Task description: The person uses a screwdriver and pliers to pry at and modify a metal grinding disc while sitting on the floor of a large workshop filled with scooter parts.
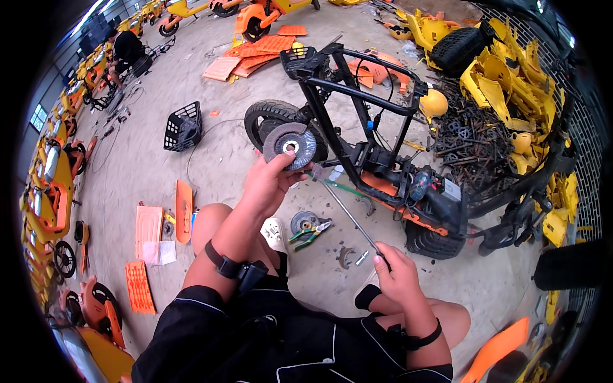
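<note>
My left hand (pixel 268 182) grips a round drum-brake plate (pixel 305 148) with a curved brown brake shoe (pixel 276 135) along one side, the thumb near its centre hole. My right hand (pixel 397 273) is closed around the lower end of a long, thin metal-shafted tool (pixel 348 212); its exact kind is unclear. The shaft slants up to the left, and its far end is close to my left fingers, just below the plate. On the floor between my feet, pliers (pixel 310 235) with green-and-yellow handles lie against another round plate (pixel 301 221). Loose curved brake shoes (pixel 345 258) lie nearby.
A black scooter frame (pixel 383 105) with a wheel (pixel 271 115) stands ahead to the right. Black metal parts (pixel 469 143) and yellow panels (pixel 498 83) are heaped beyond it. A black basket (pixel 183 126) and orange panels (pixel 258 52) lie around. Another person (pixel 128 51) crouches far left.
</note>
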Action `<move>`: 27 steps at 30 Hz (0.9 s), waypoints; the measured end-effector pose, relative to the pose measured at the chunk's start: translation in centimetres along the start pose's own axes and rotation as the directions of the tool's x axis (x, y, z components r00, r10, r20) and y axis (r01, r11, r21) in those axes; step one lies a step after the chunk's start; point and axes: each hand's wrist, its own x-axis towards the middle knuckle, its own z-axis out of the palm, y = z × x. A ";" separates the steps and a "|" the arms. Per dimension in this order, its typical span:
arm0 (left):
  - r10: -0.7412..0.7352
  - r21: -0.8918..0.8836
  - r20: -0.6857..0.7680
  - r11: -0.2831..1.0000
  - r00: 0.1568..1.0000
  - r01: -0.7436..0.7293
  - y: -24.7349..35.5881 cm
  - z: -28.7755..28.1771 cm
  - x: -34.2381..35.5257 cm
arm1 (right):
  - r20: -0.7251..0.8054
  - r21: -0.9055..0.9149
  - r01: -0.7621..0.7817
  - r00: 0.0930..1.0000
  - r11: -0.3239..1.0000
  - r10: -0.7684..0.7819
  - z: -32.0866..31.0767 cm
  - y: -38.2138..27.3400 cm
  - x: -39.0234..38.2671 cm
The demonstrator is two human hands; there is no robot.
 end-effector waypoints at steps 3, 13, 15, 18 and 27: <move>-0.004 -0.050 0.031 0.999 1.000 0.005 0.3 0.9 -0.5 | 0.036 0.003 -0.004 0.999 1.000 0.004 0.3 -0.4 0.1; 0.031 -0.071 0.030 0.997 0.999 -0.029 0.7 0.7 -0.5 | 0.066 0.035 -0.035 0.997 0.999 0.033 0.5 -0.7 0.7; 0.036 -0.064 0.034 0.997 0.999 -0.034 0.7 0.6 -0.5 | 0.066 0.042 -0.036 0.997 0.998 0.033 0.5 -0.6 0.7; 0.046 -0.053 0.031 0.998 0.998 -0.044 0.6 0.6 -0.4 | 0.065 0.040 -0.066 0.996 0.997 0.063 0.5 -0.5 0.7; 0.072 -0.026 -0.032 0.997 0.997 -0.073 0.4 0.7 -0.2 | -0.003 -0.049 -0.064 0.998 0.997 0.064 0.1 -0.8 0.5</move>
